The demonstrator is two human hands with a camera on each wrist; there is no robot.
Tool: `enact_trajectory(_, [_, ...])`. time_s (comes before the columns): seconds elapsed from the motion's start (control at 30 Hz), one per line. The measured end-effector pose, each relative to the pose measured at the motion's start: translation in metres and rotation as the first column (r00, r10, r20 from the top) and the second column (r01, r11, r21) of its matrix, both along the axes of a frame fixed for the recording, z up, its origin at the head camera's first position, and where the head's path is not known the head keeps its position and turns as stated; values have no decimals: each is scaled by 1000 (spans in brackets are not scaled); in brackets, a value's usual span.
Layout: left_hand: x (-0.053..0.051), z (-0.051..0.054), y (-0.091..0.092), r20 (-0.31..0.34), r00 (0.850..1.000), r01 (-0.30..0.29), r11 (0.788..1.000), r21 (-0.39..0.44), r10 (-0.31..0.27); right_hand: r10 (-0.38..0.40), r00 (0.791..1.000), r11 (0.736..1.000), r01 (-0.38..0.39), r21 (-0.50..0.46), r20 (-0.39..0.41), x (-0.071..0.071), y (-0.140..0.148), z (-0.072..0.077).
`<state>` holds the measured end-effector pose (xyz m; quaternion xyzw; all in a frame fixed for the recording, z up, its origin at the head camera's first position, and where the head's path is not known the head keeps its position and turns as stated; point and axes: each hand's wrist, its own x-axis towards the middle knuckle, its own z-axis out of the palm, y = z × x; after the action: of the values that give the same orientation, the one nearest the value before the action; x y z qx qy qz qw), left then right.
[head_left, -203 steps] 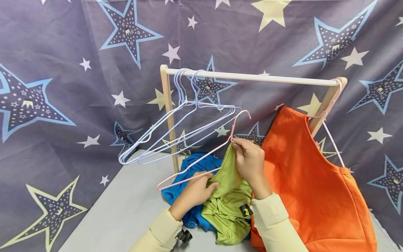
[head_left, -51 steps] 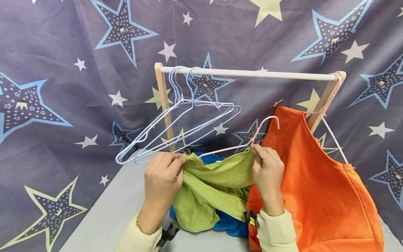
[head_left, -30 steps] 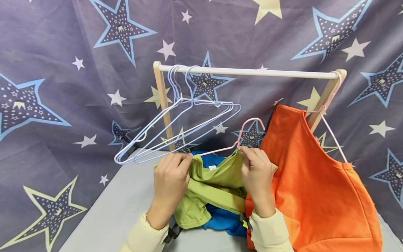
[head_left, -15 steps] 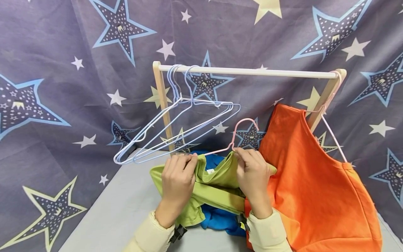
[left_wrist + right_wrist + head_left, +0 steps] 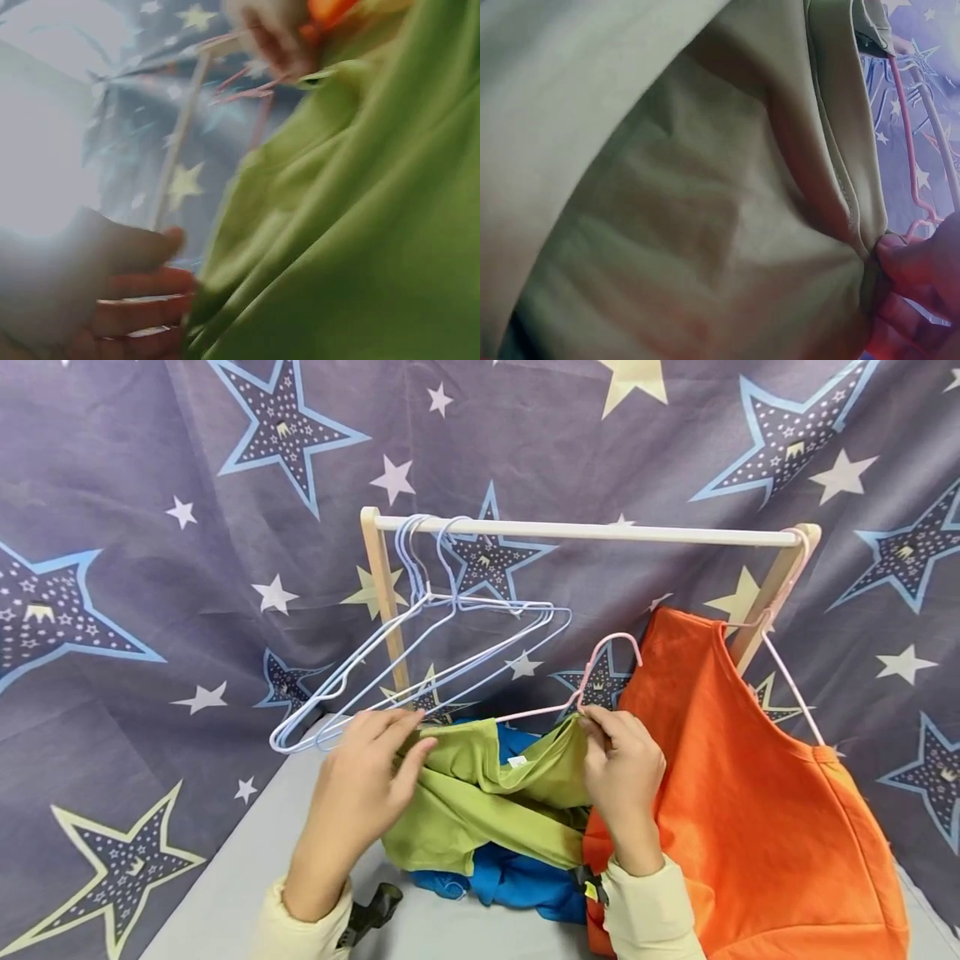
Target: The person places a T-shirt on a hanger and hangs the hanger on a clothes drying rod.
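Observation:
A green shirt [image 5: 450, 814] with a white neck tag drapes over a pink hanger [image 5: 534, 713], whose hook and part of one arm stick out above the neckline. With thumb and fingers, my right hand [image 5: 628, 768] pinches the shirt's neck edge at the base of the hook; the right wrist view shows that hand [image 5: 922, 262] at the collar seam. My left hand [image 5: 356, 793] is at the shirt's left shoulder, thumb spread away from the fingers. In the left wrist view its fingers [image 5: 150, 289] look fairly straight, beside the cloth [image 5: 360, 210]. The hanger's left end is hidden.
Behind stands a rack with a white rail [image 5: 600, 531]. Several blue and white hangers [image 5: 430, 595] hang at its left end. At the right end an orange sleeveless garment [image 5: 757, 810] hangs on a pink hanger. Crumpled blue cloth [image 5: 525, 881] lies on the grey table [image 5: 232, 877] under the shirt.
Earlier, the left hand reached along the hanger, then gripped the shirt's edge; now it has moved left and its fingers have loosened. The shirt has been spread leftward over the hanger.

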<state>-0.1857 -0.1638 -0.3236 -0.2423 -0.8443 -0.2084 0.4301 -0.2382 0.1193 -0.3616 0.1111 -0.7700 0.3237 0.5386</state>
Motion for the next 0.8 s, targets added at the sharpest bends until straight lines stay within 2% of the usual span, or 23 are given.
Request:
enact_trajectory(0.1, [7, 5, -10, 47, 998, -34, 999, 25, 33, 0, 1000, 1000, 0, -15, 4, 1, 3, 2])
enact_trajectory(0.2, [7, 7, -13, 35, 999, -37, 998, 54, 36, -2, 1000, 999, 2, -37, -6, 1, 3, 3])
enact_trajectory(0.37, [4, 5, -9, -98, 994, -42, 997, 62, 48, -6, 1000, 999, 5, -54, -24, 2, 0, 5])
enact_trajectory(0.57, [0, 2, 2, -248, 966, -77, 997, -8, 73, -27, 1000, 999, 27, -37, -6, 2, -3, 2])
enact_trajectory(0.67, [-3, -1, 6, -281, 956, -94, 995, -40, 79, -35, 999, 999, 35, -32, 0, 2, -6, 1])
enact_trajectory(0.8, [-6, -5, 8, -288, 953, -113, 991, -67, 90, -36, 999, 999, 35, -34, -17, 3, -12, 0])
